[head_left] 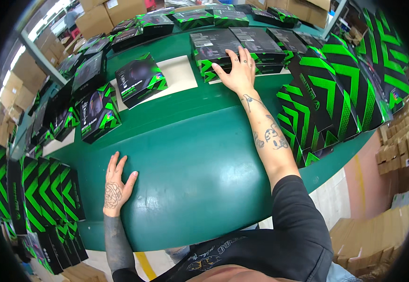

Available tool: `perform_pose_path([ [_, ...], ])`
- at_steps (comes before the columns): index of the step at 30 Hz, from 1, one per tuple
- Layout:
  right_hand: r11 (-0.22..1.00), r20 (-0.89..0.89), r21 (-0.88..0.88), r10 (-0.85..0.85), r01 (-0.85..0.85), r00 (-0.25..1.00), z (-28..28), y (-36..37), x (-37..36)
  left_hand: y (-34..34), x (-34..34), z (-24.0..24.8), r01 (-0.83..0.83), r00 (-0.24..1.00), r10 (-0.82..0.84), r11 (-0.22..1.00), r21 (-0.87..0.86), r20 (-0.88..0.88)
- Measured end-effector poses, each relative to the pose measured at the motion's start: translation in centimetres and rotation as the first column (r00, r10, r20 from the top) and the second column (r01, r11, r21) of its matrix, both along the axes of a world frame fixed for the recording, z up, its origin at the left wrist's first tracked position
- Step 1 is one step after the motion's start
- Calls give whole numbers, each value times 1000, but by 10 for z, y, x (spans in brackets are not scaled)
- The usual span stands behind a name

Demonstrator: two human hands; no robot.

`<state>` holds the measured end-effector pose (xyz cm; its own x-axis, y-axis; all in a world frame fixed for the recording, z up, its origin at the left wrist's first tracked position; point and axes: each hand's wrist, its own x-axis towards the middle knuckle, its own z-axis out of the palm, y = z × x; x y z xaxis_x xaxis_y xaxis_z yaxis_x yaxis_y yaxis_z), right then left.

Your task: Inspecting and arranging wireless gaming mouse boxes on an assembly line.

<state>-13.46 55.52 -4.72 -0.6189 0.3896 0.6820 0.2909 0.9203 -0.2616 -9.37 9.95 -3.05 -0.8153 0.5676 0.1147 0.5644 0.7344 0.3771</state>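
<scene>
A person's left hand (116, 184) lies flat on the near part of the table (185, 160), close to its front edge, while the right hand (238, 71) reaches far across and rests on a stack of boxes (214, 51) toward the back. Left of that stack, a single box (141, 80) sits on a flat sheet (178, 75). More boxes (94, 110) crowd the table's left side, and a row (195, 19) lines its far edge. Upright flattened cartons (336, 89) stand at the right; another batch (44, 192) stands just left of the left hand. Cardboard cartons (106, 11) are stacked behind the table.
</scene>
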Motion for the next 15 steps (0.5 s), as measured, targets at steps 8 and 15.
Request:
perform_pose_path([
  [8, 504, -306, -847, -722, 169, 620, -3, 78, 6, 141, -63, 7, 58, 907, -242, 882, 467, 346],
  [15, 503, -234, -833, -698, 230, 676, -7, 87, -4, 298, -194, -39, -531, 607, -394, 445, 721, 690],
])
